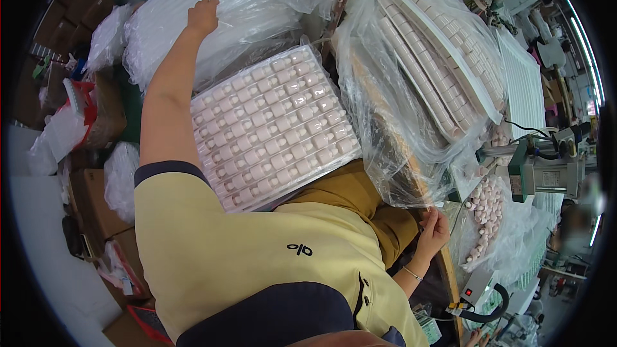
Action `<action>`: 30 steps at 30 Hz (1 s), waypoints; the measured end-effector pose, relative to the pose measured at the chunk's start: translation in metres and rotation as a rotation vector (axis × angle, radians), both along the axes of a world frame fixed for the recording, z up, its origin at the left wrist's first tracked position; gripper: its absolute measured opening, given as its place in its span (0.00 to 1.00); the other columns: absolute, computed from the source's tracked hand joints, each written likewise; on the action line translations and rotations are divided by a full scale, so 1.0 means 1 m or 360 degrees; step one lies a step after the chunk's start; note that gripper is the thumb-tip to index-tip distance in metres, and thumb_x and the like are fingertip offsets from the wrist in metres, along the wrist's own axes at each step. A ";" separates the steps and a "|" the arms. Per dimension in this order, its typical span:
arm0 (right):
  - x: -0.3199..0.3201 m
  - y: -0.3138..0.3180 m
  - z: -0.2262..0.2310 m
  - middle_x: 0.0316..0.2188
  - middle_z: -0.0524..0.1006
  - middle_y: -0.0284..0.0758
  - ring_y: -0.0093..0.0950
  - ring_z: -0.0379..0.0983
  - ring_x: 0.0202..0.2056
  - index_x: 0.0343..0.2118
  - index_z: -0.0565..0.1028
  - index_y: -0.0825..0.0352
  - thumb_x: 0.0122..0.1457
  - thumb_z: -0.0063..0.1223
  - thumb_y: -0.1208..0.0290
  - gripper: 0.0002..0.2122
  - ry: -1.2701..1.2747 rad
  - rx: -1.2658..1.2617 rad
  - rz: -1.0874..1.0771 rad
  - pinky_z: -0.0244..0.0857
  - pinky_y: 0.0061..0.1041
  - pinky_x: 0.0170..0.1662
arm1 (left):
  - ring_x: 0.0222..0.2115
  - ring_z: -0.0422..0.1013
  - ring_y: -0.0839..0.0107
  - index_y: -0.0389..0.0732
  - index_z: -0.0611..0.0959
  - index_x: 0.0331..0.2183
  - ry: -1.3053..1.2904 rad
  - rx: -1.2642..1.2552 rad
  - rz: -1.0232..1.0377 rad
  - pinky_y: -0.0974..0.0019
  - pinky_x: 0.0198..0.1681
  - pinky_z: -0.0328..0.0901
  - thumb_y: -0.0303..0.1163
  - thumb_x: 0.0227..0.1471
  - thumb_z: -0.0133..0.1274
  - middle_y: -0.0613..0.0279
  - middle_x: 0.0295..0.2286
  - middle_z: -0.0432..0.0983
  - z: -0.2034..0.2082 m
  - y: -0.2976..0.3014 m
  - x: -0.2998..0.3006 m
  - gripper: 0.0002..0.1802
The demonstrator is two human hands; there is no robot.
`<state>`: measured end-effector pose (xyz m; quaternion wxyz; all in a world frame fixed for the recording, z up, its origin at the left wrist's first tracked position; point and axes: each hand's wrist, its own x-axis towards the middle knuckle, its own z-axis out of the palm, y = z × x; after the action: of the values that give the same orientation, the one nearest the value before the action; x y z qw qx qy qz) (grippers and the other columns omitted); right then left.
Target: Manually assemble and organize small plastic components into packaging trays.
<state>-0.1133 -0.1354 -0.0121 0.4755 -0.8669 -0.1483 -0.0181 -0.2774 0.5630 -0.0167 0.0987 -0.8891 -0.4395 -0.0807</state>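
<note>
Draping over the counter's [448, 273] edge, the clear plastic sheeting [411, 183] looks light, limp and slippery, best gathered by its hem. The right hand [434, 232] bunches its fingers there; I cannot tell whether it grips. Before the torso, the tray [302, 182] of pale parts [270, 132] seems thin, best held by opposite rims. Beyond, the left hand [204, 17], half curled, rests over a plastic-wrapped stack [250, 6], grip unclear.
</note>
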 end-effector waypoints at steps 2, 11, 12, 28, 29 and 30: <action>0.002 -0.002 -0.003 0.22 0.76 0.30 0.14 0.68 0.20 0.34 0.76 0.71 0.61 0.47 0.69 0.10 0.0035 -0.0026 0.0000 0.61 0.13 0.24 | 0.41 0.69 0.57 0.46 0.74 0.41 -0.0109 0.0154 -0.0045 0.53 0.41 0.65 0.30 0.40 0.60 0.57 0.38 0.72 0.000 0.003 0.003 0.22; 0.016 -0.003 -0.006 0.23 0.76 0.32 0.15 0.68 0.21 0.34 0.76 0.71 0.61 0.47 0.70 0.09 0.0050 0.0010 0.0128 0.63 0.13 0.25 | 0.42 0.68 0.60 0.48 0.75 0.42 -0.0247 0.0479 -0.0041 0.54 0.43 0.62 0.24 0.42 0.54 0.59 0.38 0.71 0.028 -0.025 -0.014 0.21; 0.015 -0.006 -0.006 0.23 0.76 0.32 0.15 0.68 0.21 0.34 0.76 0.71 0.61 0.47 0.70 0.09 0.0054 0.0016 0.0133 0.63 0.13 0.25 | 0.42 0.68 0.60 0.48 0.75 0.42 -0.0243 0.0486 -0.0037 0.54 0.43 0.62 0.24 0.42 0.54 0.59 0.38 0.71 0.026 -0.024 -0.020 0.21; 0.006 -0.061 -0.021 0.25 0.77 0.33 0.16 0.70 0.22 0.34 0.76 0.72 0.61 0.48 0.70 0.10 0.0171 0.0391 -0.0032 0.64 0.13 0.26 | 0.40 0.64 0.67 0.45 0.70 0.51 -0.0031 -0.0023 -0.0578 0.56 0.43 0.55 0.24 0.36 0.57 0.62 0.39 0.67 -0.001 -0.382 -0.069 0.35; 0.006 -0.066 -0.021 0.25 0.77 0.33 0.16 0.70 0.22 0.34 0.76 0.72 0.61 0.48 0.70 0.10 0.0163 0.0392 -0.0032 0.64 0.13 0.26 | 0.39 0.64 0.67 0.45 0.70 0.51 -0.0039 -0.0165 -0.0554 0.57 0.42 0.55 0.26 0.37 0.58 0.63 0.37 0.66 -0.004 -0.394 -0.070 0.34; 0.006 -0.070 -0.019 0.25 0.77 0.33 0.16 0.70 0.22 0.34 0.76 0.72 0.61 0.48 0.70 0.10 0.0172 0.0392 -0.0035 0.64 0.13 0.26 | 0.37 0.64 0.67 0.46 0.71 0.50 -0.0045 -0.0132 -0.0533 0.58 0.40 0.54 0.31 0.39 0.60 0.63 0.35 0.66 -0.010 -0.400 -0.070 0.33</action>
<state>-0.1070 -0.2053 -0.0311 0.5855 -0.8032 -0.1097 0.0054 -0.3471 0.1629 -0.0269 0.0409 -0.9520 -0.2896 -0.0902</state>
